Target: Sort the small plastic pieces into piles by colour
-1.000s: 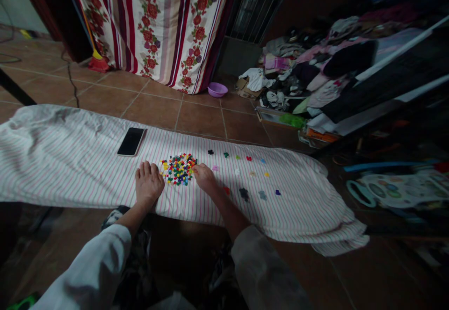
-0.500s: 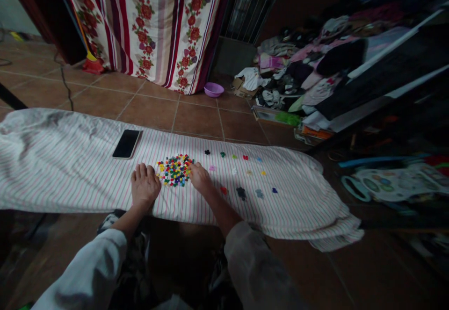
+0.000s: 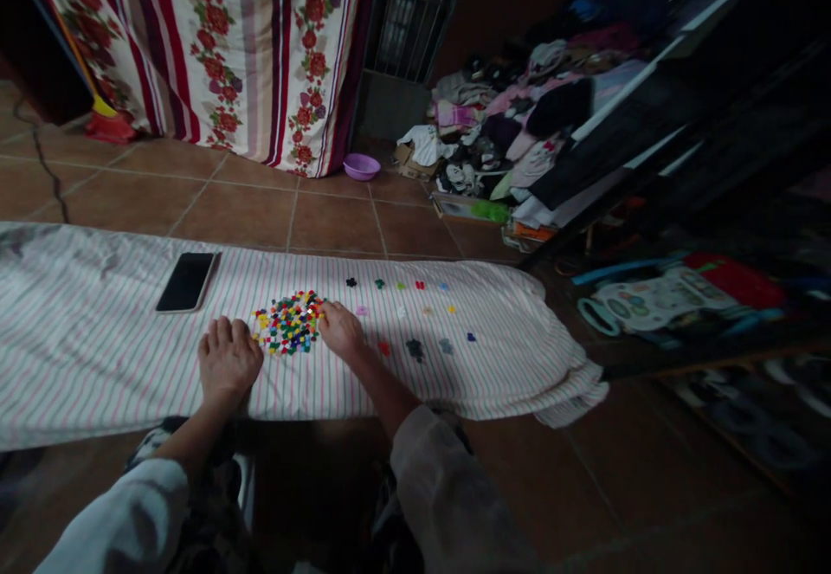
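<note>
A pile of tiny coloured pieces (image 3: 289, 325), cube-like and mixed in colour, lies on the striped cloth (image 3: 84, 323). My left hand (image 3: 228, 357) rests flat at the pile's left edge, fingers stretched out. At the right edge, my right hand (image 3: 342, 332) reaches in with fingers pinched together; what they hold, if anything, is too small to make out. To the right sit small groups sorted by colour, among them a black group (image 3: 351, 282), a red group (image 3: 420, 285), a dark grey group (image 3: 415, 350) and a dark blue group (image 3: 471, 337).
A phone (image 3: 188, 282) lies on the cloth behind my left hand. Beyond the cloth, a purple basin (image 3: 362, 167) stands on the tiled floor near a floral curtain (image 3: 260, 54). Heaped clothes (image 3: 493, 124) and a shelf are at the right.
The camera view has turned right, so everything sits further left in the picture. My left hand stays beside the pile, and my right fingers remain at its right edge.
</note>
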The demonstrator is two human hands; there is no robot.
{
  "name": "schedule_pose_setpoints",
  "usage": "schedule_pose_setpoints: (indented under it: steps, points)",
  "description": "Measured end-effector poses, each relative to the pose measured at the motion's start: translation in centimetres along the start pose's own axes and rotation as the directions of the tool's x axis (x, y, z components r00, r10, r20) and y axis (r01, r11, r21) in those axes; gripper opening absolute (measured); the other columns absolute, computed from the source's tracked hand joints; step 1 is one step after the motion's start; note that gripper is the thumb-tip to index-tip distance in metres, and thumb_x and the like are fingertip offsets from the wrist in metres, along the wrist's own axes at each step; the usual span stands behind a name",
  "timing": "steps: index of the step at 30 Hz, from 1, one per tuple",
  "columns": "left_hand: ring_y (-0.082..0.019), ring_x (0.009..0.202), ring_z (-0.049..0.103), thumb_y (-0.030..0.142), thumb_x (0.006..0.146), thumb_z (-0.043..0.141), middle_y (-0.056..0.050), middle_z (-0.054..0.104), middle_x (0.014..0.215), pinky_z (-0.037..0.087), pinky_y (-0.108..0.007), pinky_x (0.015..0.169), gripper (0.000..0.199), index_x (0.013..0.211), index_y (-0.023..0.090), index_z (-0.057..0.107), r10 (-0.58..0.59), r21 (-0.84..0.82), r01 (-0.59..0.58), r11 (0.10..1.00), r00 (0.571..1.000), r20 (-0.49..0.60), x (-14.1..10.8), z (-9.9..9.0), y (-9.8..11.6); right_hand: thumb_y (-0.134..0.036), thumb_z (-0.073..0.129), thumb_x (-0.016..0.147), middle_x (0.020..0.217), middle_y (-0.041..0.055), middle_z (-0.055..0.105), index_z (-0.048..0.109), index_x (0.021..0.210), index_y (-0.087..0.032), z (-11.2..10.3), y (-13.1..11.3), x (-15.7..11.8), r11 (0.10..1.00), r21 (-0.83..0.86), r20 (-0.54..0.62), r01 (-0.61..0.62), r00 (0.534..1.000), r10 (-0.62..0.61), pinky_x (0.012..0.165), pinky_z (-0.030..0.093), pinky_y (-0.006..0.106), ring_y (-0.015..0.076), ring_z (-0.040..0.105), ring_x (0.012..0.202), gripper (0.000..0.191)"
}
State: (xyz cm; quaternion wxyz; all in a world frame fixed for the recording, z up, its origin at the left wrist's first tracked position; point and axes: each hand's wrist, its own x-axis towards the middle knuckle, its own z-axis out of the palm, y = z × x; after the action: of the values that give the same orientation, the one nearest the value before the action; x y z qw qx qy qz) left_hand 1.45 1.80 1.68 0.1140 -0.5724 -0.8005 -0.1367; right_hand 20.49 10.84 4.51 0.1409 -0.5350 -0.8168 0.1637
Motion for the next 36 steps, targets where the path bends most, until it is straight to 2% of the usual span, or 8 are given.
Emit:
schedule_pose_setpoints:
  steps: [5,10,15,17,21,26,36]
  points:
    - [-0.034,0.128,0.042,0.029,0.089,0.034,-0.022,0.054,0.125,0.034,-0.046,0.102,0.037,0.110,0.008,0.056,0.009,0.033,-0.009,0.999,1.000,-0.006,-0.1,-0.3,0.1,-0.014,0.049,0.083,0.094,0.0026,0.065,0.062,0.096,-0.021,-0.1,2.7,0.0,0.993,0.118,-0.152,0.014,0.988,0.004,0.080,0.044,0.025,0.0157,0.059,0.088,0.020]
    - [-0.034,0.125,0.045,0.029,0.088,0.035,-0.022,0.054,0.123,0.036,-0.046,0.099,0.036,0.109,0.009,0.057,0.014,0.014,-0.013,1.000,1.000,-0.009,-0.1,-0.4,0.1,-0.014,0.048,0.078,0.085,0.0044,0.064,0.063,0.092,-0.018,-2.4,8.4,-1.1,0.984,0.179,-0.346,-0.006,0.936,0.069,0.077,0.046,0.025,0.0162,0.059,0.080,0.021]
    - [-0.034,0.121,0.047,0.028,0.089,0.033,-0.022,0.056,0.117,0.037,-0.047,0.096,0.036,0.106,0.008,0.057,0.020,-0.020,-0.021,1.000,1.000,-0.011,-0.1,-0.9,0.3,-0.016,0.046,0.075,0.078,0.0048,0.066,0.066,0.088,-0.017,-5.4,15.3,-2.9,0.974,0.145,-0.422,-0.171,0.880,0.217,0.074,0.046,0.025,0.0170,0.060,0.075,0.024]
    - [-0.034,0.120,0.047,0.029,0.090,0.032,-0.022,0.056,0.116,0.038,-0.047,0.095,0.036,0.104,0.009,0.058,0.026,-0.019,-0.026,0.999,1.000,0.001,-0.1,-1.1,0.4,-0.017,0.045,0.074,0.077,0.0053,0.067,0.067,0.087,-0.017,-6.5,17.7,-3.6,0.954,0.135,-0.448,-0.267,0.843,0.299,0.073,0.045,0.025,0.0174,0.059,0.074,0.026]
    - [-0.035,0.121,0.046,0.027,0.089,0.035,-0.023,0.056,0.120,0.038,-0.048,0.095,0.034,0.105,0.009,0.058,0.024,-0.013,-0.024,1.000,1.000,0.014,-0.1,-1.2,0.4,-0.018,0.044,0.077,0.081,0.0068,0.069,0.069,0.090,-0.015,-8.4,21.1,-5.1,0.898,0.109,-0.430,-0.426,0.794,0.429,0.074,0.045,0.026,0.0176,0.060,0.076,0.028]
    - [-0.036,0.122,0.047,0.027,0.088,0.035,-0.023,0.057,0.119,0.039,-0.049,0.095,0.032,0.105,0.010,0.058,0.025,-0.015,-0.025,1.000,1.000,-0.017,-0.2,-0.8,0.4,-0.014,0.044,0.080,0.089,0.0086,0.070,0.069,0.099,-0.015,-9.8,22.9,-6.2,0.784,0.014,-0.395,-0.620,0.717,0.574,0.077,0.044,0.024,0.0176,0.063,0.084,0.031]
    - [-0.036,0.122,0.047,0.028,0.088,0.035,-0.024,0.057,0.118,0.039,-0.049,0.095,0.034,0.105,0.010,0.058,0.023,-0.005,-0.023,1.000,1.000,-0.013,0.0,-1.0,0.5,-0.012,0.045,0.081,0.092,0.0103,0.071,0.069,0.099,-0.014,-9.7,23.2,-6.4,0.723,0.000,-0.351,-0.691,0.677,0.647,0.081,0.044,0.026,0.0189,0.066,0.087,0.030]
